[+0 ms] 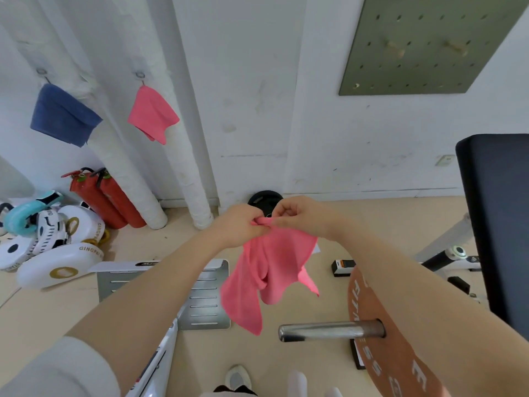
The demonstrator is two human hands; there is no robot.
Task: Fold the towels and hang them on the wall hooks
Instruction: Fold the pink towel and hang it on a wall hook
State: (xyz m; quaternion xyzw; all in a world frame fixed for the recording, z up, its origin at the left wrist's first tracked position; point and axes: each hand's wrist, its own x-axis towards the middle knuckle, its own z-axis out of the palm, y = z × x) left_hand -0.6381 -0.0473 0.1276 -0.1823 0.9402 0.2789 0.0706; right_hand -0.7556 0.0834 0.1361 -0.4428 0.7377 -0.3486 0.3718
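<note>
A pink towel (266,276) hangs loosely in mid-air in front of me, bunched at its top edge. My left hand (239,224) and my right hand (300,214) pinch that top edge together, fingers almost touching. On the wall at the left, a folded blue towel (63,114) hangs from a hook (42,72). A folded pink towel (153,114) hangs from a second hook (140,75) beside it.
White pipes (183,156) run down the wall near the hooks. Two red fire extinguishers (106,199) and white boxing pads (57,253) lie at the left. A barbell with an orange plate (380,333), a black bench (495,224), a metal footplate (206,299) and a green pegboard (423,44) surround me.
</note>
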